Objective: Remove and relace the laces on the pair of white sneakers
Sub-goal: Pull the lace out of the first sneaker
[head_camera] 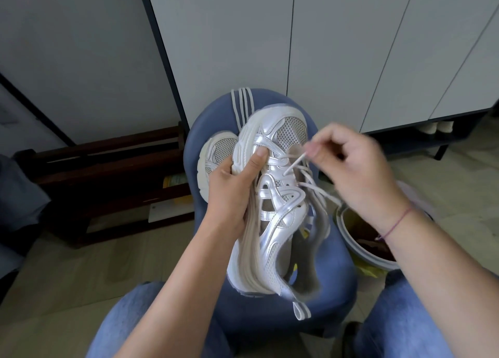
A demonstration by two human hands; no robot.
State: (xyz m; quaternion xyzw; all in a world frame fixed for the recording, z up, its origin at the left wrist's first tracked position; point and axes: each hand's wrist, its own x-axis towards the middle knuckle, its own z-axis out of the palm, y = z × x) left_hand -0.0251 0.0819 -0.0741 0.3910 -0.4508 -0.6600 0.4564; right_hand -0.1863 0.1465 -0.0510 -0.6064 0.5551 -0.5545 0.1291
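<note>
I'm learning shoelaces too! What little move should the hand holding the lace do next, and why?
Probably pull the lace up and away with the right hand, drawing it through the eyelet. Its fingers pinch the lace just above the sneaker, which the left hand grips steady.

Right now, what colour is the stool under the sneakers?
The stool is blue; the head view shows it best.

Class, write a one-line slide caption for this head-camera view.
Left hand grips a white sneaker over a blue stool while the right hand pinches its lace end.
</note>
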